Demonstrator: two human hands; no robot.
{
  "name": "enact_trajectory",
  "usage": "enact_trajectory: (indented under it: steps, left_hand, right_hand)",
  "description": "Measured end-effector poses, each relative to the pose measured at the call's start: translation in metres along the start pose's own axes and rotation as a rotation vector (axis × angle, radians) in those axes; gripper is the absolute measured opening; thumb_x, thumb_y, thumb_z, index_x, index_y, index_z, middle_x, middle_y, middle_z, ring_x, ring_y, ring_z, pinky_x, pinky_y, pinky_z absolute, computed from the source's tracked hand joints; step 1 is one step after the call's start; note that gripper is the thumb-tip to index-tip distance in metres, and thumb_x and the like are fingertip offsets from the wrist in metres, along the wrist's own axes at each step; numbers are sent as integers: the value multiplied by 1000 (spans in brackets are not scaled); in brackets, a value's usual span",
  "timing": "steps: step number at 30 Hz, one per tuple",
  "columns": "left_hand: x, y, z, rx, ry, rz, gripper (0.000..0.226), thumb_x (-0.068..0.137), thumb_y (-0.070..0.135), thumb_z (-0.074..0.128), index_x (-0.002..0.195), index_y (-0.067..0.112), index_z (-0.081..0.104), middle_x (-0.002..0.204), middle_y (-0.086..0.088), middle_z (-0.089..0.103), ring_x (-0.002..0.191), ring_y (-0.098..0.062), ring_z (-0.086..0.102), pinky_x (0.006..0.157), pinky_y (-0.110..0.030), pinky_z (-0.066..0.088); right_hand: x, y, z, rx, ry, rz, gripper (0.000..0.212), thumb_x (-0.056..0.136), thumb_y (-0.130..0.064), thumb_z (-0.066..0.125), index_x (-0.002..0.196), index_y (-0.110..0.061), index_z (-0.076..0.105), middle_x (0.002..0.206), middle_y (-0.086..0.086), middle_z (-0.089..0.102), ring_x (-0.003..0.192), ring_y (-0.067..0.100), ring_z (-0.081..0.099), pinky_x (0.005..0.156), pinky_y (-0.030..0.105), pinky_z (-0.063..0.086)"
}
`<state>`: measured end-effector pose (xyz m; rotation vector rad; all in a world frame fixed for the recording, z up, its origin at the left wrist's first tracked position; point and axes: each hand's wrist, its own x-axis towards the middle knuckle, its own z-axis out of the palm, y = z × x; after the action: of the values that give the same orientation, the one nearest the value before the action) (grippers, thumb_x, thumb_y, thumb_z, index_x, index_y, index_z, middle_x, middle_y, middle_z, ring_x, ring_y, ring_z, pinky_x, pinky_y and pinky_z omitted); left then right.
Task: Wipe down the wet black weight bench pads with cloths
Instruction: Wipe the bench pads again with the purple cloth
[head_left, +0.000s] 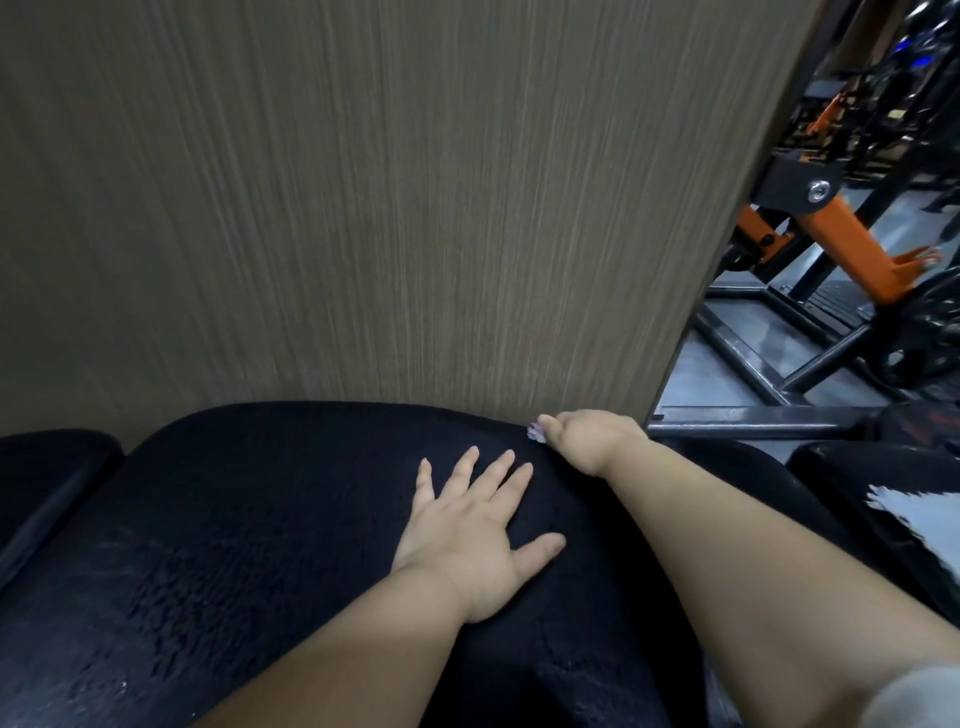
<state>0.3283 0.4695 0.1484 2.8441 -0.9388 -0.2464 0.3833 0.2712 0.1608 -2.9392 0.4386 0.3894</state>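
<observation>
At the far left of the frame a smooth neighbouring pad (47, 478) lies just beside the middle bench pad, which fills the lower centre. That pad looks covered by a nubby dark cloth (234, 545), though black on black makes the edges hard to tell.

Right of centre, the left hand (467, 540) lies flat on the cloth with its fingers straight and spread, holding nothing. Further right, at the pad's far edge against the wood-grain wall (363, 208), the right hand (587, 441) is curled and seems to grip the cloth's edge. A small pale speck at its thumb is too small to identify.

To wipe well, keep the palm's pressure even and the gripped edge taut. Sweep in overlapping passes toward the frame's left, so the cloth slides rather than bunches.
</observation>
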Motion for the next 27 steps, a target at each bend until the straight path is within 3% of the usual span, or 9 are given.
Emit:
enact_trajectory:
  steps: [6,11,16,21,24,27]
  left_hand:
    - [-1,1,-2,9,-4,-1,79,88,78,17,154,40,-3,160,20,-11,147,-12,-21,117,-52,-15]
    - [0,1,-1,24,-2,8,79,87,78,15,154,39,-3,161,19,-11,147,-14,-21,116,-54,-15]
    - [0,-1,2,2,11,37,80,88,78,14,154,37,-5,161,17,-14,146,-15,-24,115,-56,-18]
    - [2,-3,6,-8,-4,48,79,89,76,12,153,35,-10,159,16,-20,144,-17,-30,112,-58,-21]
    - [3,-4,8,-44,76,61,79,90,75,16,155,34,-3,161,14,-12,146,-19,-25,111,-61,-18]
    - [3,-4,-1,-66,-37,72,79,91,74,15,152,33,-16,157,15,-26,142,-19,-35,110,-61,-21]
  right_hand:
    - [-17,73,-2,-17,68,103,49,96,-51,16,114,-30,57,129,-1,56,120,23,46,92,43,29]
    - [-15,69,-4,-23,55,118,48,98,-50,21,114,-24,57,129,5,56,120,27,47,97,42,35]
    - [-8,58,-18,-97,-60,111,52,101,-49,24,128,-16,54,138,12,49,127,30,43,105,39,33]
    - [0,61,-16,-114,-70,129,49,100,-47,29,124,-16,59,135,14,53,125,30,46,102,36,36]
    - [6,63,-18,-37,-89,197,46,95,-50,34,114,-21,64,130,10,57,121,29,49,99,37,38]
    - [11,54,-23,-49,-141,240,46,95,-49,34,116,-19,61,128,12,57,117,30,50,97,37,39]
